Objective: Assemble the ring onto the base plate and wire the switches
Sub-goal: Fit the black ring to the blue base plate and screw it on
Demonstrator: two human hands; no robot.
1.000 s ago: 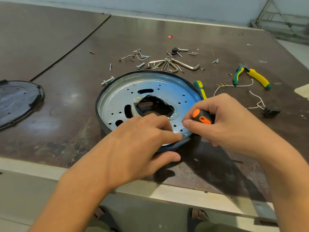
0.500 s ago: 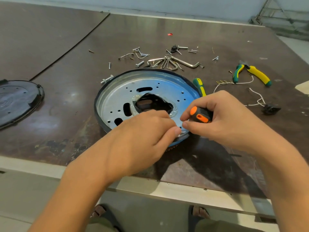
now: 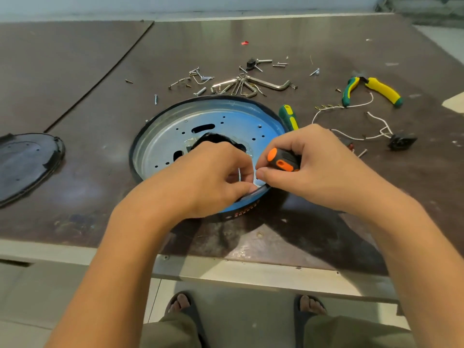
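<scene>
A round metal base plate (image 3: pixel 221 121) with a black ring (image 3: pixel 135 146) around its rim lies in the middle of the table. My left hand (image 3: pixel 206 177) rests on the plate's near rim, its thumb and fingertips curled together at the edge; what they pinch is hidden. My right hand (image 3: pixel 319 167) grips a short orange and black screwdriver (image 3: pixel 281 160) pointed down at the same spot on the rim. A black switch (image 3: pixel 401 141) with white wires (image 3: pixel 361 135) lies to the right.
Loose screws and hex keys (image 3: pixel 251 84) lie behind the plate. Green and yellow pliers (image 3: pixel 371 91) and a green-handled screwdriver (image 3: pixel 288 116) sit at the right. A black round cover (image 3: pixel 25 162) lies at the left. The table's front edge (image 3: pixel 226 272) is close to me.
Both hands have stayed at the plate's near rim; my left thumb and fingers have closed tighter at the edge, and the screwdriver handle has tipped slightly. The view has shifted.
</scene>
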